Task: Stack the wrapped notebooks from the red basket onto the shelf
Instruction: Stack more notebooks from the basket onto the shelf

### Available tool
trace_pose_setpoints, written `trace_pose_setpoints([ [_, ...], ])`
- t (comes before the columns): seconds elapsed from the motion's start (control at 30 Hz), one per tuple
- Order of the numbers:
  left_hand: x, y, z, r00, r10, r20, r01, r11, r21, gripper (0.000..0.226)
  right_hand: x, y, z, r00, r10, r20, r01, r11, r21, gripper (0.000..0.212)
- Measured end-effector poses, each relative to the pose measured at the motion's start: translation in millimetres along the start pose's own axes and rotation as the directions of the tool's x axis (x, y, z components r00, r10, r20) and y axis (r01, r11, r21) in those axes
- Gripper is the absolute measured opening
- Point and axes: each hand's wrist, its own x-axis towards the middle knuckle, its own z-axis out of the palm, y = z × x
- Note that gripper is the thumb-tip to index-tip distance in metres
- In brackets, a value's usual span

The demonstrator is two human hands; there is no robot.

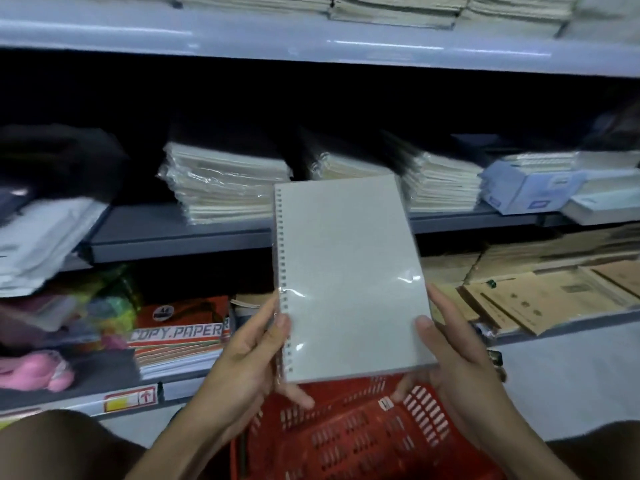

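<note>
A grey spiral notebook in clear wrap [349, 275] is held upright in front of me, spine to the left. My left hand [247, 362] grips its lower left edge and my right hand [453, 355] grips its lower right corner. The red basket [349, 438] sits right below the notebook; the part I can see holds nothing. On the middle shelf [173, 233] stand stacks of wrapped notebooks: one at the left [221, 185], a low one behind the held notebook [339, 166], one at the right [440, 181].
The upper shelf [311, 43] carries more paper stacks. Pale blue boxes [530, 188] lie on the middle shelf at right. Below are copy paper reams [180, 334], brown envelopes [554, 292] and colourful items [86, 306] at left.
</note>
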Motion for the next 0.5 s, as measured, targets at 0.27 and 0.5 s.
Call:
trace_pose_setpoints([
  [0.27,1,34,-40,0.997,0.053,-0.053,-0.054,0.998,-0.014,0.046,31,3,47,0.998,-0.026,0.053,0.023,0.999,0.049,0.042],
  [0.5,27,94,-67,0.955,0.198,-0.220,-0.190,0.980,0.058,0.042,104,-10,98,0.989,-0.015,0.149,0.000,0.995,0.097,0.042],
])
